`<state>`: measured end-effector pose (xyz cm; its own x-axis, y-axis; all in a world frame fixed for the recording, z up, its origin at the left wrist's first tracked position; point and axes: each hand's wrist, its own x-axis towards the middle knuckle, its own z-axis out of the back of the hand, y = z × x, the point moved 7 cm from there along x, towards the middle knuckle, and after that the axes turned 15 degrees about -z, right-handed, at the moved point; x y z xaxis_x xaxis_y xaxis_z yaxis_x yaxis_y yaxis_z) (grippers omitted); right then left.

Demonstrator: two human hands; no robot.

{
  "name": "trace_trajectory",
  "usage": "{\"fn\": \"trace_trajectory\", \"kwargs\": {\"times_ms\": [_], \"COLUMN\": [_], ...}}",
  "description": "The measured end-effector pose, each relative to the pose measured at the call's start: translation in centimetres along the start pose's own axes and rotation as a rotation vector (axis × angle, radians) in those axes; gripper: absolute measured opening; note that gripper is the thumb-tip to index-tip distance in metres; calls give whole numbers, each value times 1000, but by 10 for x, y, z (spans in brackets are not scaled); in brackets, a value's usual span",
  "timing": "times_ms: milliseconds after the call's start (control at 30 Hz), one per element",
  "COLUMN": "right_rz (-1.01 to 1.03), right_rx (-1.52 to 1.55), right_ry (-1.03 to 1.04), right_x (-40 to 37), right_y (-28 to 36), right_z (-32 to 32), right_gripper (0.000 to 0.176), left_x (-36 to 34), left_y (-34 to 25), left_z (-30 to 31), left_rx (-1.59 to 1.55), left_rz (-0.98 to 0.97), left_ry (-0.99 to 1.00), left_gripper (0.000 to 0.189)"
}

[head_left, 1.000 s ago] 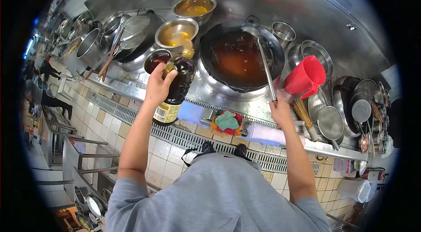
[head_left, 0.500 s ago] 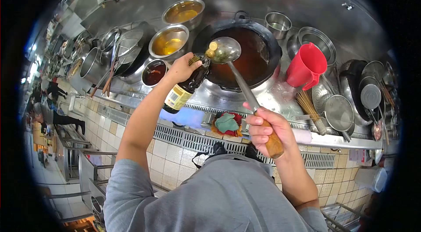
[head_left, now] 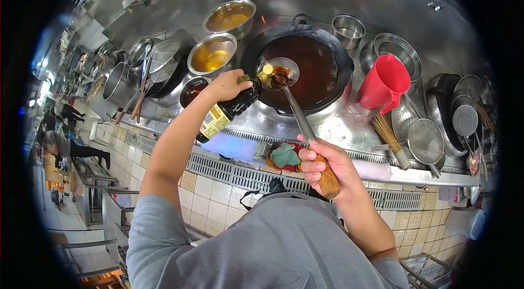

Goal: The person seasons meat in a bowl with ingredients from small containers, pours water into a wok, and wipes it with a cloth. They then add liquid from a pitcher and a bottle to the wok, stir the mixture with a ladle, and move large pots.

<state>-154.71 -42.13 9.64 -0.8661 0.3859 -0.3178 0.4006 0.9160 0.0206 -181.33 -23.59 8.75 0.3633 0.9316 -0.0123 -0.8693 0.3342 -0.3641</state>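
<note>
My left hand (head_left: 228,86) is wrapped round the neck of a dark sauce bottle (head_left: 238,104) with a yellow-and-white label, tilted so its neck points right at the ladle. A yellow cap shows at the bottle's mouth, flipped up. In my right hand (head_left: 334,167) is the wooden handle of a metal ladle (head_left: 295,104). Its bowl is held level over the wok, and dark brown sauce lies in it. Below sits a large black wok (head_left: 344,65), filled with reddish-brown liquid, on the steel stove.
Left of the wok stand two steel bowls of yellow oil, a nearer bowl (head_left: 191,59) and a farther bowl (head_left: 252,11), plus a small pot (head_left: 185,94) of dark sauce. To the right are a red jug (head_left: 376,89), a bamboo brush (head_left: 388,133) and a strainer (head_left: 426,141). Folded cloths (head_left: 285,154) lie in front.
The bottle has tipped further toward the ladle, its base swinging left and up. Dark sauce now shows in the ladle bowl, which held little before.
</note>
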Motion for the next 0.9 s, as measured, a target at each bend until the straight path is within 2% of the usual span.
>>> {"fn": "trace_trajectory", "kwargs": {"times_ms": [100,167,467,567,900], "right_rz": [4,8,35,33,52], "right_rx": [8,6,19,46,89], "right_ry": [-1,0,34,50,72], "right_x": [3,4,3,2,-1], "right_y": [1,1,6,7,13], "right_z": [4,6,11,11,13], "right_gripper": [15,14,12,12,8], "left_x": [7,10,23,22,39], "left_y": [-5,-8,-10,-25,-28], "left_z": [11,16,36,44,51], "left_rx": [47,89,129,76,95], "left_rz": [-41,-19,-112,-9,-86], "left_ry": [34,125,26,107,69], "left_gripper": [44,46,42,42,41]}}
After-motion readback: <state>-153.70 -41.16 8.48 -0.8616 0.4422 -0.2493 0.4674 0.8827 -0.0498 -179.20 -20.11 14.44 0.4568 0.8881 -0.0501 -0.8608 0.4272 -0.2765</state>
